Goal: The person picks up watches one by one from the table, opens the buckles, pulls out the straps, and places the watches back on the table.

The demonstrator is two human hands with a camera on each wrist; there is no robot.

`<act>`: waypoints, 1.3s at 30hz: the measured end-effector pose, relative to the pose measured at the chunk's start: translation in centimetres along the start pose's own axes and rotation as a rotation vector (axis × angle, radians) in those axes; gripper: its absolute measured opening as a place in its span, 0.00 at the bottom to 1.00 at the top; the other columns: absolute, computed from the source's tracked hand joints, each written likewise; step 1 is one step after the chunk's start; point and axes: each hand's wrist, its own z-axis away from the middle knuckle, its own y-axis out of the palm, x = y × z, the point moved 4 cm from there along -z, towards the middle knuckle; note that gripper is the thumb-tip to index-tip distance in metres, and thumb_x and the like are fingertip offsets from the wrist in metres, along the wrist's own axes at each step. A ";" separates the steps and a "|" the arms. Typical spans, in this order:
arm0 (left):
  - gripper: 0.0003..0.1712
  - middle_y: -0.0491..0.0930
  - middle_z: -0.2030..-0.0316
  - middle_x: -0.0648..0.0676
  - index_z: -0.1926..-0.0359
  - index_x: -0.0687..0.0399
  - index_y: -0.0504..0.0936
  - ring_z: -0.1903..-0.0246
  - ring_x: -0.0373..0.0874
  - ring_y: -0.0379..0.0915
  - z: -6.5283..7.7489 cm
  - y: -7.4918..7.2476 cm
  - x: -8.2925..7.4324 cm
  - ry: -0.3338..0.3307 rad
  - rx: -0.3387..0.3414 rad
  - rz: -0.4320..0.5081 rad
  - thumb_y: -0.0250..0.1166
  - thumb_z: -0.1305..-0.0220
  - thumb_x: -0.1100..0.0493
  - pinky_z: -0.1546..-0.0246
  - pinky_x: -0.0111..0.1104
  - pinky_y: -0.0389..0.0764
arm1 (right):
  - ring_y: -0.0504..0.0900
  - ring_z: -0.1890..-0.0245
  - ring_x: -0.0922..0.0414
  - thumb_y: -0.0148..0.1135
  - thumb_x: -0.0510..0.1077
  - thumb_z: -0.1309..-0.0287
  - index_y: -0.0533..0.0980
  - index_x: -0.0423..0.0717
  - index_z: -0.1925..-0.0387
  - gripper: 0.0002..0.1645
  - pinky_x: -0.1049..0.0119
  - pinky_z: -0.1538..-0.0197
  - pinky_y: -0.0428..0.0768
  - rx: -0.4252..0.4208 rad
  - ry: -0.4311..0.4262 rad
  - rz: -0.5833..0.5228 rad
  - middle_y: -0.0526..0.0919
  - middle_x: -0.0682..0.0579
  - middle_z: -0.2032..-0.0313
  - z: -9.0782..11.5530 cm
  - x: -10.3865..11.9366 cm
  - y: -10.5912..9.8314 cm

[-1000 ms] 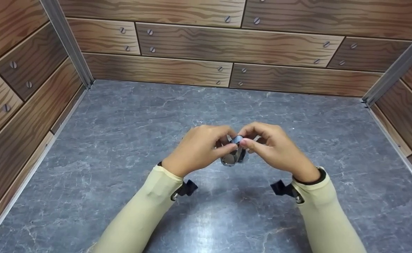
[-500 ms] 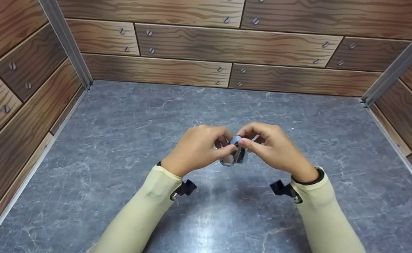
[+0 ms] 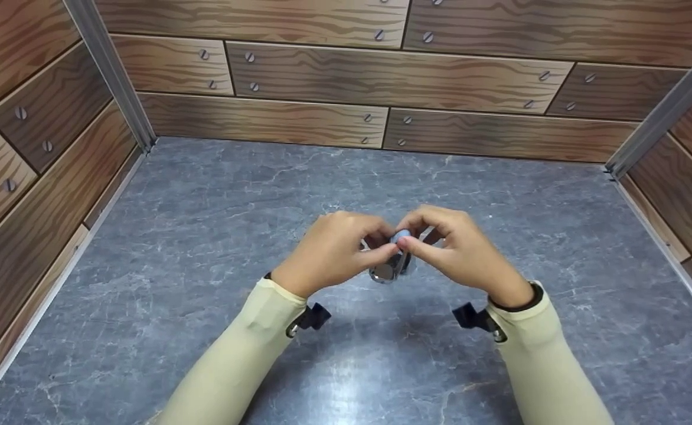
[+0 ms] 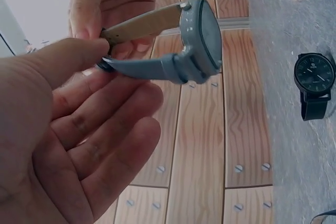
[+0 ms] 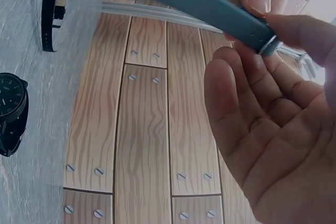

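Observation:
A wristwatch (image 4: 202,40) with a blue-grey strap (image 5: 205,11) is held between both hands, its strap looped and its case hanging toward the table. The left hand (image 3: 334,251) pinches the strap end between thumb and fingers, with the other fingers loosely curled below in the left wrist view. Opposite it, the right hand (image 3: 464,254) pinches the same end of the strap, thumb on top. The strap's inner side is tan. Fingertips partly cover the buckle area. In the head view the blue strap (image 3: 402,235) peeks out between the thumbs.
On the grey marbled table (image 3: 234,195) lie black watches: one watch (image 4: 314,74) in the left wrist view, and in the right wrist view a strapped watch (image 5: 48,14) and another dark watch (image 5: 11,108). Wood-patterned walls (image 3: 322,71) enclose the table on several sides.
Both hands stay in nearly the same place. The right thumb has shifted slightly left over the strap, and the hanging case has dipped a little.

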 end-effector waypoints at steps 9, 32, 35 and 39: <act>0.11 0.89 0.66 0.42 0.55 0.48 0.89 0.67 0.30 0.82 0.0 0.0 0.3 -0.031 0.007 -0.003 0.67 0.28 0.49 0.64 0.28 0.81 | 0.82 0.62 0.60 0.68 0.42 0.32 0.84 0.51 0.58 0.03 0.64 0.63 0.83 0.020 0.025 0.031 0.83 0.61 0.63 -0.1 0.0 0.1; 0.10 0.87 0.69 0.42 0.56 0.48 0.87 0.71 0.29 0.79 0.2 0.1 0.1 -0.002 0.002 -0.016 0.66 0.27 0.49 0.68 0.27 0.79 | 0.84 0.62 0.59 0.65 0.39 0.29 0.82 0.47 0.57 0.02 0.66 0.62 0.83 0.021 0.016 0.009 0.85 0.59 0.61 0.1 0.1 0.1; 0.10 0.87 0.69 0.42 0.56 0.48 0.87 0.71 0.29 0.79 0.1 0.0 0.2 -0.006 0.000 -0.018 0.65 0.26 0.49 0.68 0.27 0.80 | 0.84 0.61 0.59 0.64 0.40 0.28 0.81 0.48 0.56 0.03 0.67 0.62 0.83 0.015 0.011 -0.002 0.85 0.59 0.60 0.0 0.1 0.2; 0.10 0.88 0.68 0.42 0.56 0.48 0.87 0.71 0.30 0.80 0.1 -0.2 0.2 -0.017 -0.005 -0.027 0.65 0.26 0.49 0.67 0.28 0.81 | 0.84 0.60 0.59 0.63 0.40 0.28 0.81 0.47 0.55 0.04 0.67 0.63 0.83 0.011 0.020 -0.007 0.85 0.58 0.60 0.0 0.2 0.2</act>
